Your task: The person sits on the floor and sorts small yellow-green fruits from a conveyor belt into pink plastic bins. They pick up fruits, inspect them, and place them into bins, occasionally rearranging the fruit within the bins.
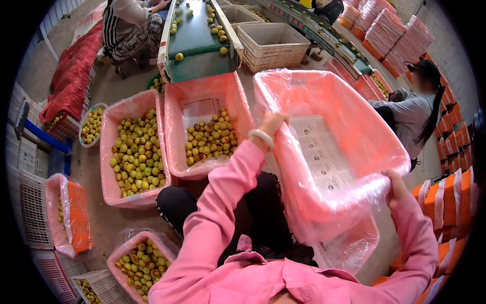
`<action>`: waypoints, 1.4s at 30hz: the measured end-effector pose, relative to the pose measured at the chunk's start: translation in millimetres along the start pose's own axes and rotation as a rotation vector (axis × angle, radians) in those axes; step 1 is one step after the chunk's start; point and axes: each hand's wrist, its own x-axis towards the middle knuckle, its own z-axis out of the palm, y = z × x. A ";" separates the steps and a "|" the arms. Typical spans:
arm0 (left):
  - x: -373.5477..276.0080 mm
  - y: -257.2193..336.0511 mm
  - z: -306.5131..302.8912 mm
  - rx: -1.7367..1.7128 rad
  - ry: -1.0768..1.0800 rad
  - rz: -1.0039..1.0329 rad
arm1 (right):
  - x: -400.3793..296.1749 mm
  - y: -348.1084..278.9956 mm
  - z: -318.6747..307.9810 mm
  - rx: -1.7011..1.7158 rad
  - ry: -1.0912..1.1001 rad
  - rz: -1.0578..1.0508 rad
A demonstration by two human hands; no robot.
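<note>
My left hand (274,122) grips the near-left rim of a plastic-lined orange crate (364,140), and a pale bangle circles that wrist. At the crate's near-right corner my right hand (396,187) holds the rim. The crate is tilted and contains no fruit; printed paper (322,152) lies on its bottom. Below it, partly hidden, is another plastic-lined crate (353,247). Left of my left hand, a lined crate (205,85) holds green-brown jujubes (212,136) over printed paper. Beside that stands a fuller lined crate (107,163) of jujubes.
A green conveyor belt (195,38) carrying jujubes ends above the middle crate. Beige plastic crates (273,53) stand beside it, near a second conveyor (315,34). One person (414,102) sits at right, another (131,30) at upper left. Stacked orange crates (452,193) line the right side.
</note>
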 end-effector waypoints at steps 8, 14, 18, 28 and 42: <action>33.5 3.4 -69.2 0.208 0.104 0.127 | 297.3 -84.4 56.0 -0.433 0.196 0.014; -98.4 92.9 -118.7 0.560 0.234 -0.001 | 402.6 -57.8 68.4 -0.572 0.632 -0.118; -155.2 100.3 -147.3 0.151 0.499 0.135 | 431.6 0.3 83.4 -0.625 0.886 -0.112; -120.5 63.5 -190.4 0.163 0.450 0.054 | 476.1 137.0 237.5 -0.106 0.770 -0.027; -145.0 102.3 -248.1 0.174 0.725 0.403 | 251.6 149.1 298.6 -1.327 -0.242 -1.285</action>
